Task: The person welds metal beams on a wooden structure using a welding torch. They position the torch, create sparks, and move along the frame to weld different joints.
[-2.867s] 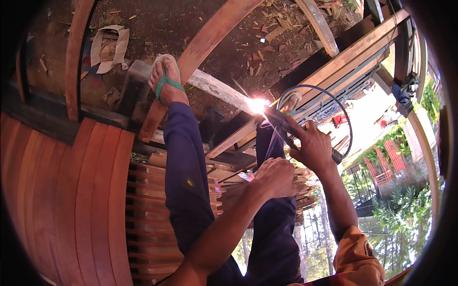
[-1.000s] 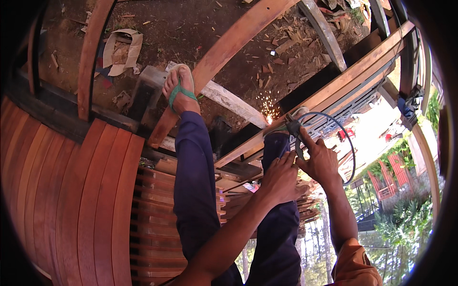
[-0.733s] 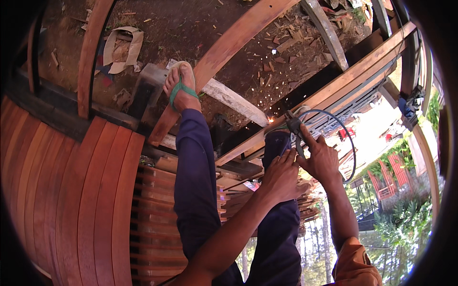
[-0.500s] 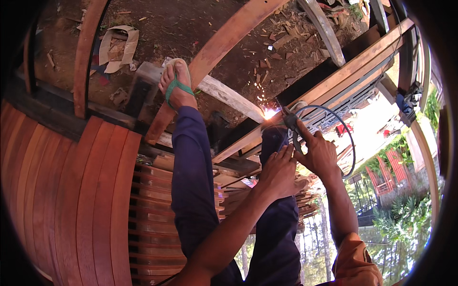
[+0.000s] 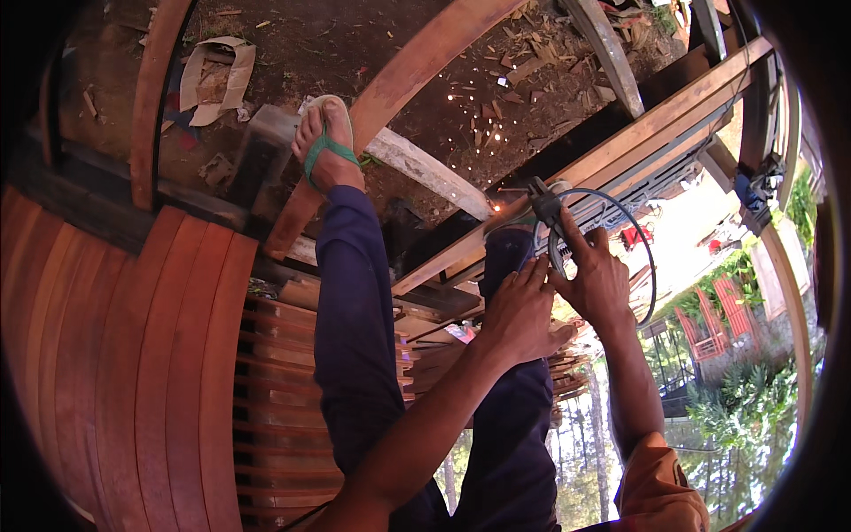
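My right hand [image 5: 596, 277] is wrapped around a dark welding electrode holder [image 5: 546, 206], its index finger lying along the top. A thin electrode [image 5: 512, 189] sticks out leftward from its jaws, near the joint of a pale weathered beam [image 5: 434, 173] and a long brown wooden rail [image 5: 620, 168]. A small orange glow [image 5: 495, 208] shows at that joint. My left hand [image 5: 525, 310] lies over my right knee, fingers stretched toward the holder and touching or nearly touching the right hand. A dark cable [image 5: 654, 257] loops off to the right.
Sparks [image 5: 496, 136] scatter over the dirt floor below, among wood scraps [image 5: 532, 71] and a torn cardboard piece [image 5: 217, 82]. My sandalled foot [image 5: 330, 146] rests on a curved brown beam [image 5: 417, 66]. Reddish planks [image 5: 124, 355] cover the left; bright openings lie to the right.
The bright welding arc has gone out, leaving a small glow and falling sparks. The holder has lifted slightly, and its electrode now shows clear of the joint. My left hand has barely moved.
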{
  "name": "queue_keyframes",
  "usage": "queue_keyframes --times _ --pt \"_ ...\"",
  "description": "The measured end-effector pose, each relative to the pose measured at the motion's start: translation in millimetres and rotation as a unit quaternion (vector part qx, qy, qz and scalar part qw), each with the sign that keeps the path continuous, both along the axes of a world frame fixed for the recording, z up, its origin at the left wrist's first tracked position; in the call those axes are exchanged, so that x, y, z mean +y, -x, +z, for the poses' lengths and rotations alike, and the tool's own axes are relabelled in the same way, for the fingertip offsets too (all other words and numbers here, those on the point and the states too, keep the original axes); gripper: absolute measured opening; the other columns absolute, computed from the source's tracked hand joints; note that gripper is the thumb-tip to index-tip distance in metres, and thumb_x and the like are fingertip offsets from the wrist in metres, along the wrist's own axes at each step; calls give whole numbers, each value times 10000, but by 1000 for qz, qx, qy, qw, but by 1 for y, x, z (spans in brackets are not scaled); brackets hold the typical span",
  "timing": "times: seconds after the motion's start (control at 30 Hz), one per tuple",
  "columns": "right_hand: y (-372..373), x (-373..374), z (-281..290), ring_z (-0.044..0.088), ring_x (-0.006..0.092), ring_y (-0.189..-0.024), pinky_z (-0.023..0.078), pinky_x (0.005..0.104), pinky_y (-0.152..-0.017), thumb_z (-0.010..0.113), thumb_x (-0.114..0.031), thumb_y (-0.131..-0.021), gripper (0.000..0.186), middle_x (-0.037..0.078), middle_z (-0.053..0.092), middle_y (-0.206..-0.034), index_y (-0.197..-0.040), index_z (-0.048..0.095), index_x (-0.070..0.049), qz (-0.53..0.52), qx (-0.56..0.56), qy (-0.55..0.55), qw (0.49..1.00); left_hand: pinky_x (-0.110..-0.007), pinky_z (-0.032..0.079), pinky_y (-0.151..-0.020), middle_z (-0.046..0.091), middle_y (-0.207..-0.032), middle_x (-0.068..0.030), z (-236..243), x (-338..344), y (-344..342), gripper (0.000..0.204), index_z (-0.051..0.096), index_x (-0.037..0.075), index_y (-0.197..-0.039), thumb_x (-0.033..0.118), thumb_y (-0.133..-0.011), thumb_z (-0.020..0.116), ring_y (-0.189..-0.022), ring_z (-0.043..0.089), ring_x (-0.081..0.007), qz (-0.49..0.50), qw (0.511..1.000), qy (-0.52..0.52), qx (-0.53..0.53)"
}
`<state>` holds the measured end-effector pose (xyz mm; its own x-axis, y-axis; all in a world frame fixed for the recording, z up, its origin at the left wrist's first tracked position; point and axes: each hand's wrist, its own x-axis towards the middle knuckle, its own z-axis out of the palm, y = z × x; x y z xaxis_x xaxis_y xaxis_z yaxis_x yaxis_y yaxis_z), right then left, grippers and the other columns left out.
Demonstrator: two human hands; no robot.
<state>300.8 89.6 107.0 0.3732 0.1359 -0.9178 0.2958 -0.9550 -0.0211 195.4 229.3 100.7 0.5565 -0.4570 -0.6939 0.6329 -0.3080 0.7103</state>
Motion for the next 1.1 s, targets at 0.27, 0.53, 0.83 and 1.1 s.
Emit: queue_keyframes --times 0.27,0.53,0.83,1.1 --pt "-4 5 4 737 400 -815 602 522 -694 833 -382 -840 927 204 578 -1067 -1654 398 -290 5 48 39 998 -520 348 -1258 428 -1608 -341 2 0 0 842 613 -150 -1361 516 -880 796 -1527 402 -449 -20 1000 9 10" --pt "2 1 0 735 410 -812 598 526 -683 822 -443 -874 892 213 577 -1056 -1647 410 -270 17 37 27 999 -519 346 -1263 420 -1621 -324 1 -1 1 877 592 -151 -1392 532 -881 793 -1535 390 -441 -42 999 7 18" --pt "0 4 -2 737 415 -814 598 526 -688 803 -467 -892 877 215 582 -1047 -1650 405 -275 10 45 33 998 -523 350 -1261 408 -1630 -316 0 -2 1 902 535 -123 -1465 520 -886 787 -1544 381 -437 -51 998 8 28" --pt "3 -2 -7 740 446 -799 614 525 -698 853 -404 -822 969 275 617 -1082 -1662 383 -291 3 54 28 998 -529 341 -1261 417 -1626 -332 -1 -4 2 853 601 -133 -1390 522 -872 775 -1538 399 -439 -37 999 10 30"
